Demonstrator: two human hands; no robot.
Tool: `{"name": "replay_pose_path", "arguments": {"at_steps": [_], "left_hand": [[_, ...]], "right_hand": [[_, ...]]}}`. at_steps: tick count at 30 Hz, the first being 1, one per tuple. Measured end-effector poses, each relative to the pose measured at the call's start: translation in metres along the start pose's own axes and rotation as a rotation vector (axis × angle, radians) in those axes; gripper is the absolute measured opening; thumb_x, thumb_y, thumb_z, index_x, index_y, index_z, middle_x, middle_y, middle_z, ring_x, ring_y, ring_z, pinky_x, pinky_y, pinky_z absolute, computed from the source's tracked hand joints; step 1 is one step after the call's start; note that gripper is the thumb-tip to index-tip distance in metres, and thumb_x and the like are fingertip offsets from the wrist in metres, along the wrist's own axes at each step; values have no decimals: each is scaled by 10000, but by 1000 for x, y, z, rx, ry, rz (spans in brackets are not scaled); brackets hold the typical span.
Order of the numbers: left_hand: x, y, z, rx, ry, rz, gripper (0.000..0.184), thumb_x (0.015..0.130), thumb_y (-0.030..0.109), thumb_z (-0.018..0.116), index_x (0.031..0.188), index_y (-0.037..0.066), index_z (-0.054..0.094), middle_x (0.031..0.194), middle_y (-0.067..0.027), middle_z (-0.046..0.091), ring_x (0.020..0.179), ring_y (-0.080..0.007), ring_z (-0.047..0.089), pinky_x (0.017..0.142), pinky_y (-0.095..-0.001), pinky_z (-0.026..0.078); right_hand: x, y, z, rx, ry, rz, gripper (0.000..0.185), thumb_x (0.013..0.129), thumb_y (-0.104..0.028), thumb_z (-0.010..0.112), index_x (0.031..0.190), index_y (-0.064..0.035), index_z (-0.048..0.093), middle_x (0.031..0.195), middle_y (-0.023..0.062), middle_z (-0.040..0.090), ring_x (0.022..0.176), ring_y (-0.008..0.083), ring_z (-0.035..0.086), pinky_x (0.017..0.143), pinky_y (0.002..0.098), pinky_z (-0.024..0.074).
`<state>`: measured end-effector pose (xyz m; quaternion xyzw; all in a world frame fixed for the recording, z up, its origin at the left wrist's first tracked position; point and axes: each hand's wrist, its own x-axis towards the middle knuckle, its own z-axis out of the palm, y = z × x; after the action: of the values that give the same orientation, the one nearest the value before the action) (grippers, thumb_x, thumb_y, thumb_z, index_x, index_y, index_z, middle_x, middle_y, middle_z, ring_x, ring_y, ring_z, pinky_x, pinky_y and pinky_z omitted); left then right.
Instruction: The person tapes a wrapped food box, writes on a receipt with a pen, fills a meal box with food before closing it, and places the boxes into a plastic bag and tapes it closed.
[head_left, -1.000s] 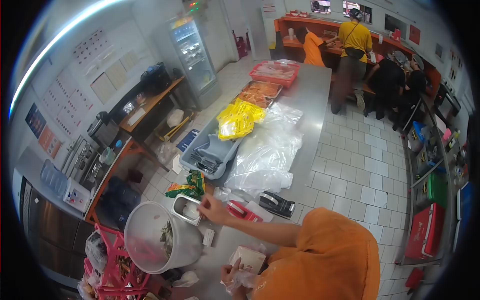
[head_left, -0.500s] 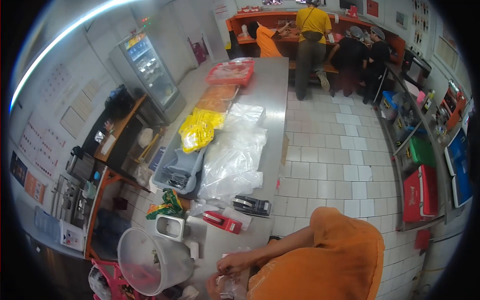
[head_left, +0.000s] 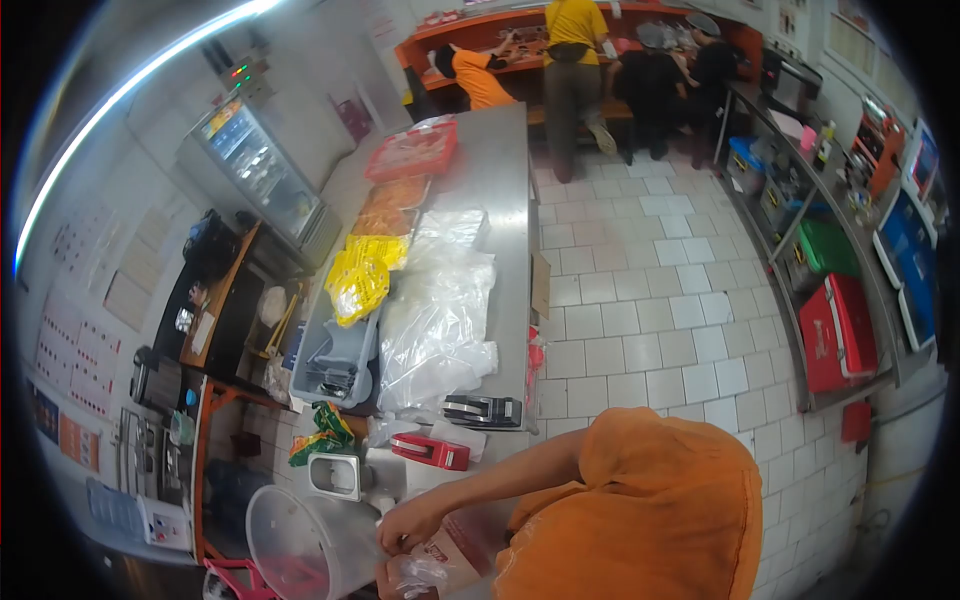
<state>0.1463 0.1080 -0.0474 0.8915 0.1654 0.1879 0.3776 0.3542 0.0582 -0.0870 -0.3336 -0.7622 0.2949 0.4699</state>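
My right hand point(head_left: 410, 524) reaches across the metal table next to the rim of a clear plastic bucket point(head_left: 330, 545). Its fingers are bent together, and what they grip, if anything, is hidden. Lower down, at the bottom edge of the view, my left hand point(head_left: 392, 578) is closed on a crumpled clear plastic bag point(head_left: 424, 574). Against that bag lies a packet with red print point(head_left: 458, 548), close to my orange shirt. A red tape dispenser point(head_left: 430, 451), a black tape dispenser point(head_left: 482, 410) and a small steel container point(head_left: 335, 476) stand beyond my right hand.
Farther along the table point(head_left: 505, 190) are a stack of clear plastic bags point(head_left: 440, 320), a grey bin point(head_left: 335, 360), yellow packets point(head_left: 357, 285) and a red basket point(head_left: 412, 150). Several people are at the orange counter point(head_left: 630, 40). A shelf with a red cooler point(head_left: 835, 330) stands right.
The camera view has turned, shifting the scene left. My right hand has moved left toward the bucket, away from my left hand. The red print on the packet now shows.
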Motion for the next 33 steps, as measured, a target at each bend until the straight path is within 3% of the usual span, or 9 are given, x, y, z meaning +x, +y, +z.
{"name": "replay_pose_path", "arguments": {"at_steps": [4, 10, 13, 17, 20, 23, 27, 30, 33], "left_hand": [[-7, 5, 25, -90, 68, -155, 212, 912, 138, 515, 1005, -12, 631, 907, -187, 608, 801, -300, 600, 720, -389, 483], [-34, 4, 88, -437, 296, -515, 201, 919, 132, 531, 1013, -18, 626, 919, -164, 609, 794, -270, 604, 723, -367, 492], [-48, 0, 106, -558, 373, -584, 196, 923, 129, 540, 1016, -21, 624, 925, -152, 609, 790, -255, 606, 724, -356, 496], [-56, 0, 116, -617, 429, -612, 190, 928, 126, 551, 1021, -25, 621, 933, -137, 610, 786, -235, 609, 726, -342, 502], [-57, -1, 118, -631, 460, -621, 186, 932, 123, 559, 1025, -27, 618, 940, -125, 610, 782, -220, 611, 728, -330, 507], [-59, -3, 119, -647, 476, -627, 183, 936, 120, 567, 1029, -30, 616, 946, -114, 611, 779, -205, 613, 729, -319, 512], [-54, -3, 121, -666, 480, -622, 180, 941, 116, 578, 1034, -34, 613, 954, -99, 612, 774, -185, 615, 731, -305, 518], [-50, -4, 126, -686, 475, -611, 178, 944, 113, 587, 1037, -37, 610, 960, -87, 612, 771, -171, 617, 733, -294, 522], [-44, -5, 132, -702, 492, -589, 176, 947, 109, 592, 1039, -39, 609, 965, -80, 613, 769, -161, 619, 733, -286, 525]], "right_hand": [[24, -27, 9, -305, 87, 24, 131, 782, -7, 596, 906, 25, 572, 1042, 165, 544, 1047, 323, 518, 875, 381, 435], [-26, -29, 35, -228, 182, -34, 103, 761, -60, 645, 806, -22, 561, 990, 138, 529, 1009, 297, 510, 901, 380, 430], [-48, -25, 57, -390, 142, 106, 99, 751, -100, 666, 810, -50, 605, 997, 94, 549, 990, 292, 524, 871, 393, 424], [-63, -22, 70, -528, 195, 90, 121, 737, -123, 702, 818, -88, 619, 985, 64, 552, 981, 251, 523, 875, 361, 406], [-73, -33, 63, -360, 113, 301, 141, 750, -76, 666, 877, -28, 627, 1054, 108, 559, 1067, 282, 516, 950, 392, 402], [-91, -28, 71, -112, 268, 272, 179, 752, -22, 658, 931, -20, 646, 1114, 118, 568, 1102, 301, 520, 949, 403, 418], [-112, -47, 60, -127, 330, 153, 207, 777, 20, 633, 975, -27, 668, 1136, 125, 577, 1102, 298, 537, 935, 401, 440], [-123, -43, 66, 63, 267, 115, 217, 800, 46, 607, 988, -31, 682, 1110, 121, 590, 1063, 284, 565, 904, 376, 461], [-128, -37, 66, 76, 406, 89, 240, 822, 54, 587, 1026, -30, 682, 1034, 104, 622, 1045, 258, 579, 881, 353, 470]]}}
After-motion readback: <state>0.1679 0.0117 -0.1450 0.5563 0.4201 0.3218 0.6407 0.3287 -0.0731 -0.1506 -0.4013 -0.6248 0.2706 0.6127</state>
